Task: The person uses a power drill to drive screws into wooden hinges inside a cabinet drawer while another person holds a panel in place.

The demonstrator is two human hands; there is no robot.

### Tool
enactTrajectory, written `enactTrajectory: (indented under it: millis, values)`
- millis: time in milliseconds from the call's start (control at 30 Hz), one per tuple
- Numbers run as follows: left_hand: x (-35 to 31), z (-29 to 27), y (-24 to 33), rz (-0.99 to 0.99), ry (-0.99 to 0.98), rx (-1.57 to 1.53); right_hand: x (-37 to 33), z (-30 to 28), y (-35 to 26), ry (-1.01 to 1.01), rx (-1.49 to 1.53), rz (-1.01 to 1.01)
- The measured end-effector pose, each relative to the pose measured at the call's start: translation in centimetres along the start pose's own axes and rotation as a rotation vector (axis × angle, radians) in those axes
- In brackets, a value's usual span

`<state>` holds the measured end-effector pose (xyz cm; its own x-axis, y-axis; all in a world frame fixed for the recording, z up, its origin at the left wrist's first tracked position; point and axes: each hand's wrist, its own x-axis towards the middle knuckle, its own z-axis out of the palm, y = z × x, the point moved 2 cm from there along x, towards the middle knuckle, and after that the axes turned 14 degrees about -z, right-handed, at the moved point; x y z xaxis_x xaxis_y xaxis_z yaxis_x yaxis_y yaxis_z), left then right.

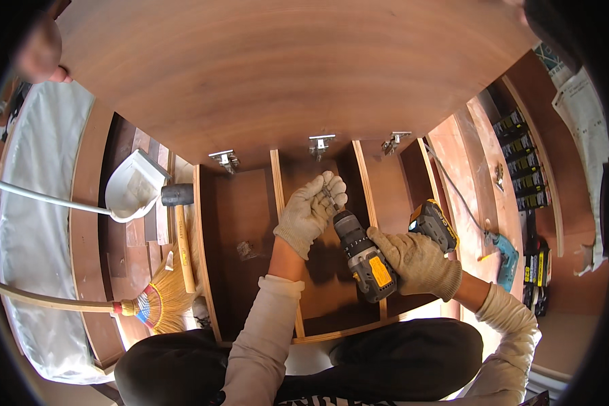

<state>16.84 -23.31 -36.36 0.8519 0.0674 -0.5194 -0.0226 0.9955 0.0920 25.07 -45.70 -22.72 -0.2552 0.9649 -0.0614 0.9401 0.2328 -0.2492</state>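
Far brown wooden panel (298,74) bears silver metal hinges (321,143), work seemingly unfinished; beige-gloved left hand (306,215) pinches metal bit (338,207), beige-gloved right hand (418,262) grips grey-black drill (363,252).

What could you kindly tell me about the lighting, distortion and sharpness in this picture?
Head view: deep shadow in the middle compartment, glare on the pale boards at right; head view: fisheye bowing of the large wooden panel's lower edge, black vignetting around the rim; head view: another person's hand blurred at upper left, the drill fairly sharp.
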Motion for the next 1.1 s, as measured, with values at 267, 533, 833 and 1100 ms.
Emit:
enactTrajectory:
  millis: [267,533,833,1100]
  values:
    - [1.3,0.9,-2.0,0.195,-0.005,-0.141,-1.4,0.6,4.8,0.129,0.016,-0.163]
    - [0.4,-0.4,-3.3,0.23,0.1,-0.013,-3.4,3.1,5.5,0.117,-0.026,-0.227]
    - [4.2,-1.1,-5.2,0.246,0.237,0.187,-1.4,3.1,1.7,-0.295,-0.104,0.055]
    - [10.7,-5.5,-0.3,0.212,0.187,0.098,5.0,5.5,4.4,-0.324,-0.252,0.077]
